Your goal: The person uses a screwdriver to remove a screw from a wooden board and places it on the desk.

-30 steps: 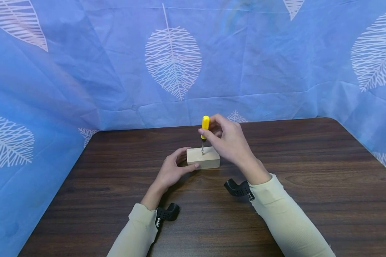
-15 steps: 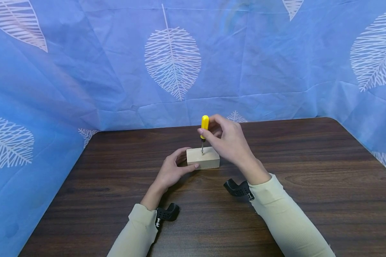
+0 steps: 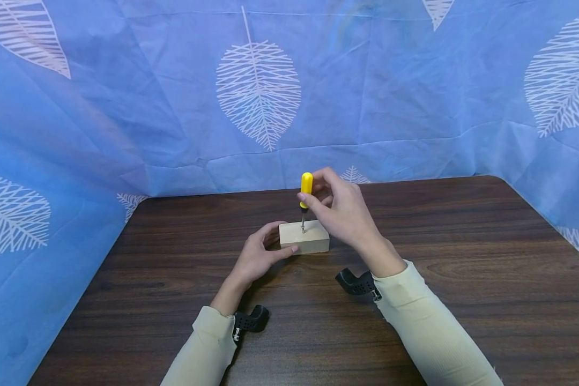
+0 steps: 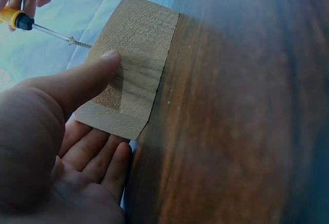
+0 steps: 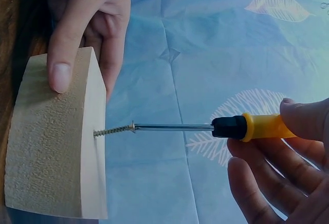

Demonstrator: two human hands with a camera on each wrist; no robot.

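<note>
A pale wooden block [image 3: 309, 245] lies on the dark table, its left end gripped by my left hand [image 3: 255, 257], with the thumb [image 4: 97, 77] on the near face and the fingers round the far side. A screw [image 5: 114, 130] stands in the block's top face, tilted slightly, with much of its thread showing. My right hand [image 3: 349, 214] pinches the yellow handle of a screwdriver [image 3: 306, 183] between thumb and fingers. In the right wrist view the screwdriver's metal shaft [image 5: 172, 127] meets the screw head, roughly in line with it.
The wood-grain table [image 3: 173, 289] spreads out around the block. Behind it and along the left hangs a blue cloth [image 3: 173, 107] with white leaf prints. Black wrist-worn mounts [image 3: 253, 318] stick out from both sleeves.
The screwdriver's handle has shifted very slightly to the left at its top. Both hands and the block stay nearly where they were.
</note>
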